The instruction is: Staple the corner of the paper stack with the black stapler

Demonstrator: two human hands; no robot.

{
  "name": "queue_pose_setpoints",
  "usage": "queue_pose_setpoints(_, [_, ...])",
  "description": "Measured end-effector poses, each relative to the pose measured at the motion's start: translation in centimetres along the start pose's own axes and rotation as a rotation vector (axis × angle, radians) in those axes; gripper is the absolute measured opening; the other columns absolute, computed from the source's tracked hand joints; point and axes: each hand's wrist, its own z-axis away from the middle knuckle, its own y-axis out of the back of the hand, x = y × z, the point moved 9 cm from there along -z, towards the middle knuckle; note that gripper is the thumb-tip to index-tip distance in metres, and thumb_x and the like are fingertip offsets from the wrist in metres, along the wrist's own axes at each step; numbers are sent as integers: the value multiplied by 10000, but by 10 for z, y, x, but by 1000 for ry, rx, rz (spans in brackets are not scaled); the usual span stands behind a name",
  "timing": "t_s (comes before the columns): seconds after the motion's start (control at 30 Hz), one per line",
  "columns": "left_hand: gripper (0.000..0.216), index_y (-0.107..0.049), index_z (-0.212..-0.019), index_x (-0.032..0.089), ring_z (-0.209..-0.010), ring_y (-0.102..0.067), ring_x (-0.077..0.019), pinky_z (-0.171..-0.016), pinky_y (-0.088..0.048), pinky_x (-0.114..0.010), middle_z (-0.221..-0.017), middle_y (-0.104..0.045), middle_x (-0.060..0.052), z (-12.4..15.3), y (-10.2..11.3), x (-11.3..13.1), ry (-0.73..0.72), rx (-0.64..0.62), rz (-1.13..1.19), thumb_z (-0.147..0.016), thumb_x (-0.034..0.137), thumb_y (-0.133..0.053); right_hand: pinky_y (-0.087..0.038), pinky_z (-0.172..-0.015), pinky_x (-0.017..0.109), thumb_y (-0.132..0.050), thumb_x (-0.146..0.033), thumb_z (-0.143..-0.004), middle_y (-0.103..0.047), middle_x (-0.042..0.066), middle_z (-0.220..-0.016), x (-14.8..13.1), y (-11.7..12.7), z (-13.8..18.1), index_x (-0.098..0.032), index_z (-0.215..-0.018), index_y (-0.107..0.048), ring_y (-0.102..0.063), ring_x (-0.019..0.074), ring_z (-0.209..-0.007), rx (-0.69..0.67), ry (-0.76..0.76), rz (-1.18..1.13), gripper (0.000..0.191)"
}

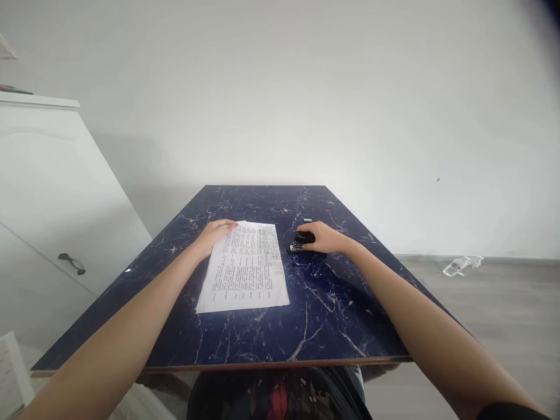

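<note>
White printed paper (247,268) lies on the dark blue marbled table, turned sideways; whether it is one sheet or several I cannot tell. At its far left corner, my left hand (215,233) pinches the edge, with fingers over the top. To the right of the paper, my right hand (322,236) is wrapped round a black stapler (305,237). The stapler points left toward the paper's right edge, apart from it. Part of its body is hidden under my fingers. Just beyond my right hand lies a small strip of staples (307,220).
The table (262,341) stands against a white wall (280,93). To the left is a white cabinet (52,175) with a dark handle (72,264). A clear plastic item (462,265) lies on the floor at the right.
</note>
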Motion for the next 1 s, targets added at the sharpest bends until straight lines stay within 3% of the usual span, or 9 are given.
queue_pose_setpoints(0.17, [512, -795, -1091, 198, -813, -741, -272, -701, -593, -387, -1059, -765, -134, 7, -16, 6, 1, -90, -48, -631, 399, -896, -397, -623, 322, -690, -322, -821, -704, 51, -862, -4, -4, 0, -205, -898, -670, -601, 189, -693, 14, 0, 19, 142])
queue_pose_setpoints(0.3, [543, -780, -1162, 217, -900, -741, -281, -767, -595, -404, -1193, -735, -131, 8, -14, 17, -118, -41, -47, -663, 412, -870, -373, -589, 318, -702, -403, -846, -696, 46, -818, -4, -6, -2, -212, -910, -680, -577, 174, -641, 50, -21, 50, 203])
queue_pose_setpoints(0.4, [504, -785, -1150, 210, -1066, -706, -305, -904, -564, -421, -1275, -708, -121, 11, -9, 32, -249, 26, -69, -696, 422, -846, -374, -599, 319, -702, -385, -857, -696, 47, -816, -7, -6, -1, -214, -908, -680, -571, 168, -646, 59, -5, 57, 179])
queue_pose_setpoints(0.57, [473, -778, -1167, 210, -1156, -667, -312, -1024, -500, -442, -1269, -716, -107, 18, 1, 50, -371, 124, -55, -748, 426, -812, -360, -588, 320, -708, -387, -858, -662, 18, -749, -23, -12, 1, -215, -853, -680, -515, 137, -584, -36, 58, -28, 174])
queue_pose_setpoints(0.83, [450, -780, -1163, 211, -1096, -690, -302, -1005, -521, -460, -1206, -737, -102, 18, 2, 47, -374, 148, -41, -753, 391, -813, -352, -607, 315, -692, -523, -874, -632, 13, -753, -48, -28, 0, -216, -824, -668, -490, 138, -607, -116, 122, -120, 313])
queue_pose_setpoints(1.0, [386, -792, -1132, 213, -1123, -682, -295, -1043, -503, -456, -1215, -736, -87, 20, 3, 50, -405, 173, -42, -765, 332, -793, -294, -557, 320, -330, -690, -1013, -534, 24, -620, -36, -32, -6, -207, -675, -550, -411, 134, -523, 23, -64, -55, 629])
